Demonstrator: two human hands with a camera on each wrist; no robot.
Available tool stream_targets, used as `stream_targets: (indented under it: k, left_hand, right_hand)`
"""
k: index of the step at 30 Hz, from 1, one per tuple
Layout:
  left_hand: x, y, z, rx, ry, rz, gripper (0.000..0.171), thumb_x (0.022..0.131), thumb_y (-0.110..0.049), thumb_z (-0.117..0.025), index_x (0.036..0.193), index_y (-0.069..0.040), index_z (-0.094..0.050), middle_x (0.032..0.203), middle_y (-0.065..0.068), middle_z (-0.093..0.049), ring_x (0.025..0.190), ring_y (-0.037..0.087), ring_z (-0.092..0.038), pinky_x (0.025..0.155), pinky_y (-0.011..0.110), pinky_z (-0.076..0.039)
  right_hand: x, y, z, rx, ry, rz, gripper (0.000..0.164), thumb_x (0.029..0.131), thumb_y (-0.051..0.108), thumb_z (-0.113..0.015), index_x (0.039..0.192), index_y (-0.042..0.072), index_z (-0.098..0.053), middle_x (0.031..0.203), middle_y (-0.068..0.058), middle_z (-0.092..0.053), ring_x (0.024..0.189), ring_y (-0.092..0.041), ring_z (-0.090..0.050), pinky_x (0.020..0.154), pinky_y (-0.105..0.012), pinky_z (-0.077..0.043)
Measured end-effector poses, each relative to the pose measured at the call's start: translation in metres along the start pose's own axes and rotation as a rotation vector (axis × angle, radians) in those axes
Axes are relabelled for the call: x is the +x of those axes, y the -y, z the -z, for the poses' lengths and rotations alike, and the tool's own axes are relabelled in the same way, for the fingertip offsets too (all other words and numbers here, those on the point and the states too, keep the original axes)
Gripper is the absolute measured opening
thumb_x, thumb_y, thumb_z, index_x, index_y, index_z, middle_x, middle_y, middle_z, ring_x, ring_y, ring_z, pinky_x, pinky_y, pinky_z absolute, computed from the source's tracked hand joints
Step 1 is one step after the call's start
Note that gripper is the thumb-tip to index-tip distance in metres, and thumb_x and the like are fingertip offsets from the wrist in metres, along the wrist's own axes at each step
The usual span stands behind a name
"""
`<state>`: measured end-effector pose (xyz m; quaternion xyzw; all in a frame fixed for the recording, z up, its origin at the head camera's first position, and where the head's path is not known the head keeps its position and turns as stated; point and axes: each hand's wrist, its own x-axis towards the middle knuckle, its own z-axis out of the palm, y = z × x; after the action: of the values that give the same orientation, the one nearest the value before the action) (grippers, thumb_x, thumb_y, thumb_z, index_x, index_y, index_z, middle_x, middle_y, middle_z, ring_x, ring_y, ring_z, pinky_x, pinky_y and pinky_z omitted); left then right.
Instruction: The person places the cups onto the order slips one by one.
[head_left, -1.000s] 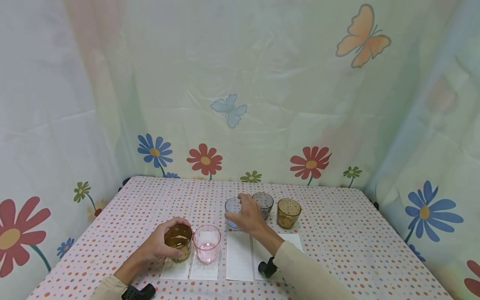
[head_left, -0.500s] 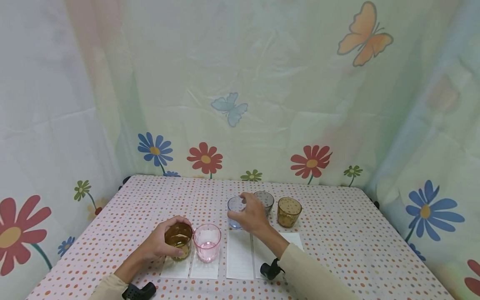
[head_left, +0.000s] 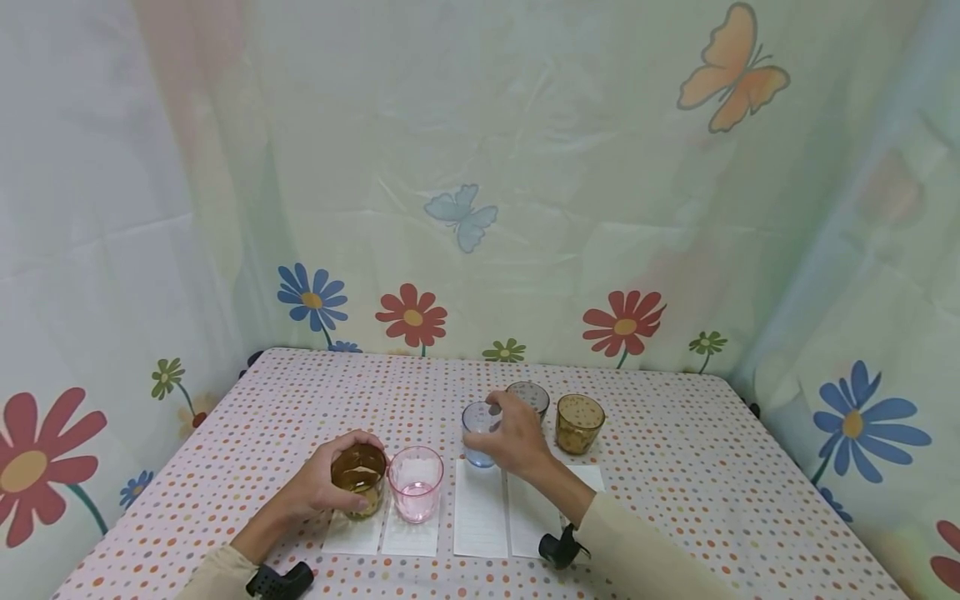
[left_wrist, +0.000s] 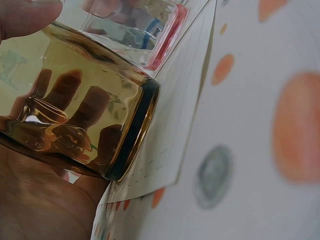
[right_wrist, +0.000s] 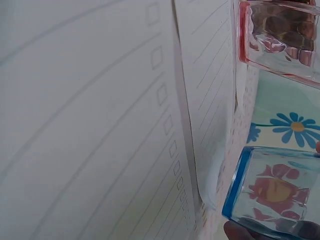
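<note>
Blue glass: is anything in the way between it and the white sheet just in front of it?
Nothing visible. The right hand holds the blue glass, and the white sheet lies nearer the person. The pink glass stands to the left, outside that path.

Amber round glass tumbler (left_wrist: 100,92): transparent, glossy, wavy-walled. Pale-blue round glass tumbler (right_wrist: 270,192): clear, shiny, likewise the pink-rimmed clear round tumbler (head_left: 416,485). White ruled rectangular sheets (head_left: 480,517): matt paper. Dotted pink-white surface (head_left: 690,467): smooth, low sheen. Pastel floral hanging (head_left: 570,167): creased, faintly shiny from here. Beige long sleeves (head_left: 637,546): matt cloth.
</note>
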<state>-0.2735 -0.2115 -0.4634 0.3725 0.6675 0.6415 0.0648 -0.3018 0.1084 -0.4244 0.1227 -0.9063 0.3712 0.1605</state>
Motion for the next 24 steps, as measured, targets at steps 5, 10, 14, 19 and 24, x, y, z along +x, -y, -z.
stream_targets:
  k: [5, 10, 14, 19, 24]
  left_hand:
    - [0.0, 0.0, 0.0, -0.001, 0.0, -0.002, 0.066, 0.077, 0.005, -0.078, 0.13, 0.02, -0.042, 0.122, 0.024, -0.062, 0.112, 0.025, -0.065, 0.096, 0.037, -0.056]
    - [0.0, 0.0, 0.0, 0.003, 0.003, -0.002, 0.066, 0.077, 0.005, -0.078, 0.13, 0.02, -0.042, 0.122, 0.026, -0.061, 0.113, 0.026, -0.064, 0.096, 0.038, -0.055]
    - [0.0, 0.0, 0.001, 0.024, -0.006, 0.01, 0.066, 0.077, 0.003, -0.078, 0.13, 0.019, -0.043, 0.122, 0.028, -0.061, 0.113, 0.027, -0.064, 0.097, 0.037, -0.055]
    - [0.0, -0.001, 0.001, 0.064, -0.02, 0.028, 0.066, 0.076, 0.001, -0.08, 0.13, 0.016, -0.046, 0.122, 0.03, -0.06, 0.112, 0.026, -0.064, 0.096, 0.035, -0.055]
    - [0.0, -0.002, 0.0, 0.082, -0.026, 0.039, 0.065, 0.075, 0.0, -0.08, 0.13, 0.015, -0.048, 0.121, 0.033, -0.059, 0.112, 0.024, -0.064, 0.096, 0.034, -0.055]
  right_hand:
    - [-0.003, -0.001, 0.002, 0.002, 0.012, 0.017, 0.061, 0.068, 0.029, -0.084, 0.121, 0.004, -0.065, 0.109, -0.009, -0.067, 0.077, -0.012, -0.062, 0.067, -0.029, -0.053]
    - [-0.007, -0.002, 0.001, 0.037, 0.037, 0.003, 0.067, 0.067, 0.028, -0.084, 0.125, 0.002, -0.063, 0.11, -0.01, -0.066, 0.083, -0.021, -0.066, 0.067, -0.028, -0.054]
    - [-0.011, -0.001, 0.001, 0.048, 0.041, 0.005, 0.067, 0.066, 0.027, -0.085, 0.124, 0.003, -0.063, 0.109, -0.009, -0.066, 0.084, -0.023, -0.067, 0.067, -0.03, -0.054]
    - [-0.015, 0.0, 0.002, 0.037, 0.031, 0.02, 0.065, 0.065, 0.027, -0.085, 0.121, 0.003, -0.066, 0.111, -0.009, -0.069, 0.083, -0.021, -0.063, 0.071, -0.033, -0.052]
    - [-0.019, 0.002, 0.005, 0.054, 0.052, 0.018, 0.065, 0.065, 0.027, -0.086, 0.122, 0.004, -0.065, 0.113, -0.01, -0.068, 0.086, -0.024, -0.064, 0.07, -0.031, -0.053]
